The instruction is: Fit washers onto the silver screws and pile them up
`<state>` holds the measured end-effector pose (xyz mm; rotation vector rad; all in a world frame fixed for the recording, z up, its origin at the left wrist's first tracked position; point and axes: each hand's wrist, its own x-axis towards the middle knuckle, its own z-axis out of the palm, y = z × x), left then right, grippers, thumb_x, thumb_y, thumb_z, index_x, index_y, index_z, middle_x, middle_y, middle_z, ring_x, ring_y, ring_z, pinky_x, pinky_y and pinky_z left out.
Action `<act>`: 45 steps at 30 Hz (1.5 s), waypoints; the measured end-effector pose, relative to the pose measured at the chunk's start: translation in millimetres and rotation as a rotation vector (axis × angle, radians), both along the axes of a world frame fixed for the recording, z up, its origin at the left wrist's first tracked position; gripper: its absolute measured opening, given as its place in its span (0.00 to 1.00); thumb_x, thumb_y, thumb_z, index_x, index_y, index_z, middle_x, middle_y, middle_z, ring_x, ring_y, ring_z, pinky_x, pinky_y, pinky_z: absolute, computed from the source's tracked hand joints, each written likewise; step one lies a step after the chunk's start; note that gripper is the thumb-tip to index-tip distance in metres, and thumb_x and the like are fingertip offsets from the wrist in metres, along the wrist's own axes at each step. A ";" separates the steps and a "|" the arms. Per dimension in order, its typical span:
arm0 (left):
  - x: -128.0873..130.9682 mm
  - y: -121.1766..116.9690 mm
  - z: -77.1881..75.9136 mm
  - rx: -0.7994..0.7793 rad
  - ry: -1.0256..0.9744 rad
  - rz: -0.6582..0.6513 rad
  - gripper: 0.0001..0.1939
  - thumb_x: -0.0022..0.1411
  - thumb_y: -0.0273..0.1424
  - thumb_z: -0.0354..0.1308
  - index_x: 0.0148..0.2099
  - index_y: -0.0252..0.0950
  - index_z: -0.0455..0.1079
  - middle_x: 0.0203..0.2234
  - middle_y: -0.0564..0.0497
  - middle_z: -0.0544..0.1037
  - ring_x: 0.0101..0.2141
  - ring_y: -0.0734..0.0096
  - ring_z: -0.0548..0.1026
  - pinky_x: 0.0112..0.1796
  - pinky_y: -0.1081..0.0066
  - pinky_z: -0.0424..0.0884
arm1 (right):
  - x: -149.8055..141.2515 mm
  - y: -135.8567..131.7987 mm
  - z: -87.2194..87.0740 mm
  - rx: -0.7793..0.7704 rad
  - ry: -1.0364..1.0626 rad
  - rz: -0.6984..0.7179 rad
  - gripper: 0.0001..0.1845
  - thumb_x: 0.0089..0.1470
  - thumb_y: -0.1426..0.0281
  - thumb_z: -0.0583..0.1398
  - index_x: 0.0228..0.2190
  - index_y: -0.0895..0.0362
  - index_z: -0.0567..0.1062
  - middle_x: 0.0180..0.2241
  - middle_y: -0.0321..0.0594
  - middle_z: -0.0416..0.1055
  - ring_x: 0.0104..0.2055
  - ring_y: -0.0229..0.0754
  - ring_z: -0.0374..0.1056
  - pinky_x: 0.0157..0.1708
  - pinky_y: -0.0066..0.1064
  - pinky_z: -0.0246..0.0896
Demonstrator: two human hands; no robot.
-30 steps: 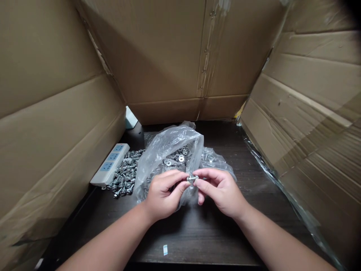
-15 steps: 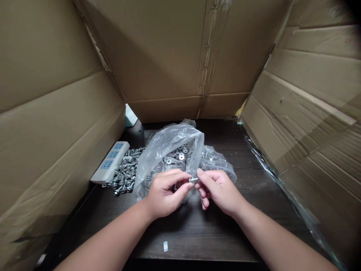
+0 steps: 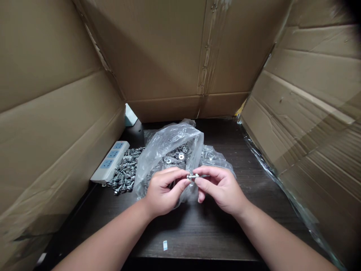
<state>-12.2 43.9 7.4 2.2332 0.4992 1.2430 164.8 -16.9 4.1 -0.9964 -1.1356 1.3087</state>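
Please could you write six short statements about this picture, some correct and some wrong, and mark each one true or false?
1. The left hand and right hand hold a bolt between them. True.
2. Washers show in the opening of a bag. True.
3. A power strip lies beside a pile of bolts. True.
4. The pile of bolts is to the right of the bag. False: it is to the left.
5. The power strip is all black. False: it is white with blue panels.
6. Cardboard stands only on the right. False: cardboard walls stand left, right and at the back.
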 end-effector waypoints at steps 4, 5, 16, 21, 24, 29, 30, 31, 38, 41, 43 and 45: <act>0.1 0.4 1.4 0.047 -0.007 -0.024 0.07 0.59 0.22 0.59 0.41 0.32 0.75 0.26 0.48 0.78 0.25 0.74 0.74 0.28 0.75 0.71 | 0.7 0.7 -1.0 -0.035 -0.016 0.042 0.14 0.54 0.61 0.64 0.32 0.61 0.76 0.17 0.34 0.69 0.17 0.34 0.66 0.21 0.26 0.64; -0.1 0.5 1.2 0.062 -0.012 -0.031 0.08 0.58 0.21 0.60 0.41 0.32 0.75 0.26 0.48 0.78 0.26 0.74 0.74 0.28 0.75 0.71 | 0.4 1.0 -2.3 -0.049 -0.008 0.058 0.16 0.55 0.60 0.63 0.29 0.61 0.75 0.17 0.34 0.69 0.17 0.34 0.66 0.21 0.26 0.64; -0.2 0.2 -3.0 0.058 -0.014 -0.022 0.09 0.58 0.20 0.60 0.42 0.33 0.75 0.27 0.48 0.79 0.27 0.75 0.74 0.29 0.76 0.71 | -2.2 5.3 -7.6 -0.182 0.088 0.025 0.27 0.58 0.49 0.55 0.30 0.63 0.73 0.23 0.36 0.69 0.15 0.34 0.67 0.15 0.25 0.63; 0.3 0.9 -2.6 0.031 -0.038 0.011 0.08 0.58 0.20 0.61 0.40 0.33 0.75 0.28 0.50 0.79 0.27 0.76 0.75 0.30 0.77 0.71 | -0.8 1.4 -5.0 -0.018 0.085 -0.003 0.18 0.53 0.62 0.65 0.42 0.57 0.72 0.33 0.37 0.72 0.20 0.34 0.71 0.22 0.28 0.68; -0.2 1.1 -2.7 0.009 -0.034 0.017 0.08 0.58 0.20 0.61 0.40 0.33 0.75 0.28 0.50 0.79 0.28 0.76 0.75 0.30 0.77 0.72 | -1.4 0.1 -3.2 0.020 0.050 -0.001 0.16 0.51 0.66 0.67 0.41 0.58 0.75 0.33 0.37 0.73 0.21 0.34 0.71 0.23 0.28 0.69; -1.1 0.6 -2.0 0.032 -0.024 -0.012 0.09 0.58 0.20 0.61 0.41 0.32 0.75 0.27 0.49 0.78 0.27 0.76 0.74 0.30 0.76 0.71 | 0.3 0.2 -1.5 -0.003 0.018 0.021 0.12 0.52 0.66 0.66 0.37 0.60 0.77 0.25 0.36 0.72 0.20 0.34 0.69 0.22 0.26 0.65; -1.3 0.5 -2.0 0.041 -0.017 -0.019 0.09 0.58 0.19 0.60 0.41 0.32 0.74 0.27 0.49 0.78 0.27 0.76 0.74 0.30 0.76 0.71 | 0.8 0.2 -1.9 -0.011 0.017 0.034 0.12 0.52 0.65 0.66 0.36 0.61 0.77 0.24 0.36 0.72 0.19 0.34 0.69 0.22 0.26 0.65; -1.4 0.5 -2.2 0.051 -0.011 -0.024 0.09 0.58 0.19 0.60 0.42 0.32 0.74 0.27 0.49 0.78 0.27 0.76 0.74 0.30 0.76 0.71 | 1.2 0.1 -2.5 -0.019 0.018 0.048 0.12 0.53 0.64 0.65 0.34 0.61 0.77 0.23 0.36 0.71 0.19 0.33 0.68 0.22 0.26 0.65; -1.2 0.0 -4.5 0.061 -0.010 -0.030 0.10 0.58 0.19 0.60 0.42 0.33 0.74 0.27 0.49 0.77 0.27 0.75 0.74 0.29 0.75 0.71 | -0.8 2.7 -8.4 -0.175 0.022 0.087 0.26 0.58 0.51 0.57 0.24 0.63 0.72 0.19 0.36 0.67 0.14 0.33 0.65 0.15 0.24 0.61; -0.8 -0.3 -3.5 0.053 -0.012 -0.004 0.08 0.58 0.20 0.60 0.41 0.33 0.74 0.27 0.50 0.78 0.26 0.76 0.74 0.29 0.76 0.70 | -1.3 3.9 -7.5 -0.174 0.048 0.052 0.27 0.58 0.50 0.55 0.29 0.62 0.73 0.22 0.36 0.68 0.15 0.34 0.67 0.15 0.25 0.62; -0.5 -0.2 -3.0 0.038 -0.019 0.008 0.08 0.58 0.20 0.60 0.41 0.33 0.74 0.27 0.50 0.78 0.26 0.76 0.73 0.29 0.76 0.70 | -1.3 3.0 -6.0 -0.128 0.078 0.032 0.21 0.57 0.53 0.59 0.36 0.60 0.73 0.26 0.36 0.70 0.17 0.34 0.69 0.17 0.26 0.65; -0.4 0.1 -3.2 0.020 -0.028 0.020 0.07 0.58 0.21 0.60 0.40 0.33 0.74 0.27 0.50 0.77 0.27 0.76 0.74 0.29 0.77 0.70 | -1.5 1.0 -4.4 -0.063 0.096 0.015 0.18 0.55 0.59 0.63 0.43 0.57 0.72 0.31 0.36 0.71 0.19 0.34 0.71 0.20 0.28 0.68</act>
